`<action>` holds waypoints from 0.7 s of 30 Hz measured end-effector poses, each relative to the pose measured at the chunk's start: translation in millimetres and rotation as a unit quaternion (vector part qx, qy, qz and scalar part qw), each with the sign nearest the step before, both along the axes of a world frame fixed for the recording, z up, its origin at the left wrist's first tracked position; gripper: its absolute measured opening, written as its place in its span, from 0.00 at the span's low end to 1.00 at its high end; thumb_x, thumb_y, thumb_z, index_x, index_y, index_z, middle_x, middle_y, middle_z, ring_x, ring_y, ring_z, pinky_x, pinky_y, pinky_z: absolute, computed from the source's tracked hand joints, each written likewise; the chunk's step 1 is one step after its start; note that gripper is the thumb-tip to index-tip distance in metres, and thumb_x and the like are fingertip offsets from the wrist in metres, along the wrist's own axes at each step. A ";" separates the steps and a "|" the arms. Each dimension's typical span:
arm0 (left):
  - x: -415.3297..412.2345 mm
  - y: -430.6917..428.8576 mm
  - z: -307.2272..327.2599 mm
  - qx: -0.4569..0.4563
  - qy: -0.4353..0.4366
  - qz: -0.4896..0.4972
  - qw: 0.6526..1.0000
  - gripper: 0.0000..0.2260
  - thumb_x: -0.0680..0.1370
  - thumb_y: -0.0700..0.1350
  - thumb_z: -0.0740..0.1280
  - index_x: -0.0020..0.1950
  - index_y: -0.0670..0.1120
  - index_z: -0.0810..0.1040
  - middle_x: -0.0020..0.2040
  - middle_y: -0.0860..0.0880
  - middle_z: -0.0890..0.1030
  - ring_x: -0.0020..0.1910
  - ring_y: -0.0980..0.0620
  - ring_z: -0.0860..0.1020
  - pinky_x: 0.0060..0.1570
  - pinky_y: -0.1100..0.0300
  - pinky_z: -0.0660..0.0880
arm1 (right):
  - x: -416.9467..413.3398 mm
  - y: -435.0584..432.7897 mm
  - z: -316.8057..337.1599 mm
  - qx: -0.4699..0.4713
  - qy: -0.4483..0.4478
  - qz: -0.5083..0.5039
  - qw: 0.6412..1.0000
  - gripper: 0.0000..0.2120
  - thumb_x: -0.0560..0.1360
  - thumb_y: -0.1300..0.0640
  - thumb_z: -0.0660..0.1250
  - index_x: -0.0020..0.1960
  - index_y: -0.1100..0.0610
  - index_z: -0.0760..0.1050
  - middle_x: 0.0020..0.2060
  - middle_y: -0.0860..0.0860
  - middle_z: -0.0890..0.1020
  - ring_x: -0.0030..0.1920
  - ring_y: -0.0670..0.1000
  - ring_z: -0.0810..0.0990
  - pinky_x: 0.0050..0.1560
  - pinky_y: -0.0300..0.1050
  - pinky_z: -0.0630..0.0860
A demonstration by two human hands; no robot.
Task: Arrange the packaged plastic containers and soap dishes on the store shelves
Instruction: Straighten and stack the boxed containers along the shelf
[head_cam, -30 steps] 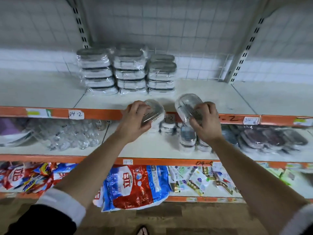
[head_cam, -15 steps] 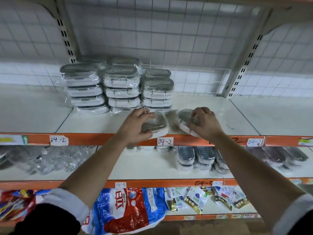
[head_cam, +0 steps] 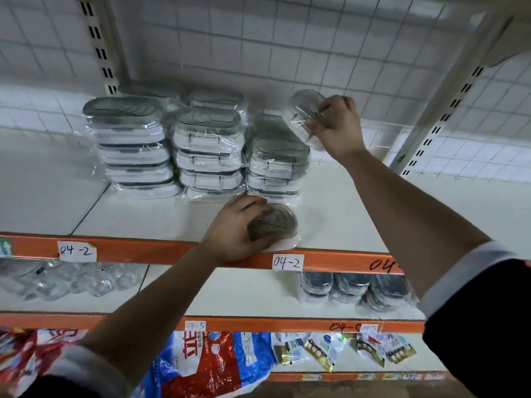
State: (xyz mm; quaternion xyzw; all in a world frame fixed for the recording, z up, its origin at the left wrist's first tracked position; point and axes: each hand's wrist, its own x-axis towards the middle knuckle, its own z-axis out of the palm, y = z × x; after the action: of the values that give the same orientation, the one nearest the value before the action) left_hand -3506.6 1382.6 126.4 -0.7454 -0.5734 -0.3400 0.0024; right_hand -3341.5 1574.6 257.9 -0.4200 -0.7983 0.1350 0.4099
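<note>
The right hand (head_cam: 336, 126), upper right of centre, has its fingers curled round a wrapped soap dish (head_cam: 303, 109). It holds the dish tilted above the rightmost of three stacks of packaged containers (head_cam: 207, 147). The left hand (head_cam: 234, 229), mid-frame, grips a second soap dish (head_cam: 277, 222) lying flat on the shelf (head_cam: 344, 208), just behind the orange rail (head_cam: 143, 248).

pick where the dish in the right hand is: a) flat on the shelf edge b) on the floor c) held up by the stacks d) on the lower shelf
c: the right hand grips its dish tilted, up beside the top of the rightmost stack; the left hand holds the other dish at the shelf edge.
</note>
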 end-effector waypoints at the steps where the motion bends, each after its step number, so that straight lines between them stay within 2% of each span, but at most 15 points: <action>1: -0.8 0.9 -0.9 0.011 0.000 -0.006 1.000 0.26 0.71 0.61 0.68 0.60 0.43 0.80 0.59 0.45 0.80 0.57 0.46 0.76 0.61 0.56 0.72 | -9.2 2.9 1.3 0.010 -0.014 0.019 1.000 0.17 0.71 0.57 0.74 0.57 0.60 0.76 0.59 0.58 0.73 0.60 0.57 0.74 0.61 0.38 0.66; 3: -1.5 2.5 -1.2 0.019 0.002 -0.016 1.000 0.26 0.70 0.61 0.69 0.60 0.44 0.80 0.59 0.45 0.80 0.57 0.46 0.76 0.61 0.56 0.71 | -25.5 9.5 2.0 0.038 -0.057 0.051 0.996 0.16 0.71 0.57 0.73 0.57 0.60 0.77 0.59 0.58 0.74 0.62 0.58 0.72 0.67 0.46 0.66; 5: -1.8 2.9 -1.0 0.019 0.003 -0.020 1.000 0.25 0.70 0.59 0.71 0.60 0.44 0.80 0.59 0.45 0.80 0.57 0.46 0.77 0.60 0.56 0.71 | -39.4 17.6 4.6 0.070 -0.122 0.076 0.987 0.15 0.73 0.56 0.72 0.58 0.58 0.78 0.60 0.57 0.75 0.63 0.57 0.72 0.69 0.52 0.63; 8: -3.0 2.3 0.8 0.013 0.008 -0.018 1.000 0.24 0.70 0.57 0.74 0.60 0.44 0.80 0.59 0.45 0.80 0.57 0.44 0.77 0.60 0.53 0.73 | -53.8 29.0 8.7 0.096 -0.175 0.111 0.974 0.09 0.76 0.57 0.69 0.55 0.56 0.81 0.56 0.54 0.80 0.60 0.57 0.75 0.67 0.53 0.67; 10: -3.6 2.0 1.4 0.009 0.013 -0.017 1.000 0.24 0.70 0.57 0.74 0.60 0.43 0.80 0.59 0.44 0.80 0.56 0.44 0.77 0.59 0.52 0.73 | -56.5 33.9 9.2 0.104 -0.191 0.087 0.972 0.09 0.76 0.55 0.69 0.56 0.51 0.83 0.56 0.51 0.80 0.60 0.57 0.75 0.65 0.53 0.67; 13: -4.1 2.1 2.0 0.001 0.016 -0.019 1.000 0.25 0.70 0.57 0.73 0.60 0.43 0.80 0.60 0.44 0.80 0.57 0.43 0.77 0.60 0.51 0.73 | -55.6 36.7 6.1 0.101 -0.185 0.036 0.977 0.11 0.77 0.56 0.67 0.58 0.48 0.82 0.57 0.51 0.78 0.61 0.58 0.73 0.64 0.53 0.68; 16: -4.0 2.5 2.6 -0.002 0.019 -0.018 1.000 0.24 0.70 0.57 0.73 0.60 0.43 0.80 0.60 0.44 0.80 0.57 0.44 0.77 0.60 0.52 0.72 | -56.1 34.8 4.9 0.112 -0.164 0.056 0.978 0.14 0.77 0.65 0.64 0.57 0.55 0.83 0.53 0.58 0.80 0.56 0.60 0.77 0.62 0.50 0.70; 21: -3.5 3.1 2.9 0.001 0.015 -0.016 1.000 0.24 0.70 0.56 0.74 0.59 0.43 0.80 0.59 0.44 0.80 0.57 0.44 0.78 0.60 0.54 0.72 | -60.1 30.3 0.5 0.106 -0.148 0.053 0.982 0.14 0.77 0.67 0.63 0.57 0.59 0.82 0.54 0.58 0.81 0.56 0.58 0.77 0.59 0.47 0.72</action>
State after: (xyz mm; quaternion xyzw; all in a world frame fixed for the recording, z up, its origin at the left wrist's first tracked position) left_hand -3510.1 1385.7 129.3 -0.7593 -0.5610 -0.3298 0.0065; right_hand -3401.5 1604.9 258.4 -0.3465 -0.8810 0.0075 0.3221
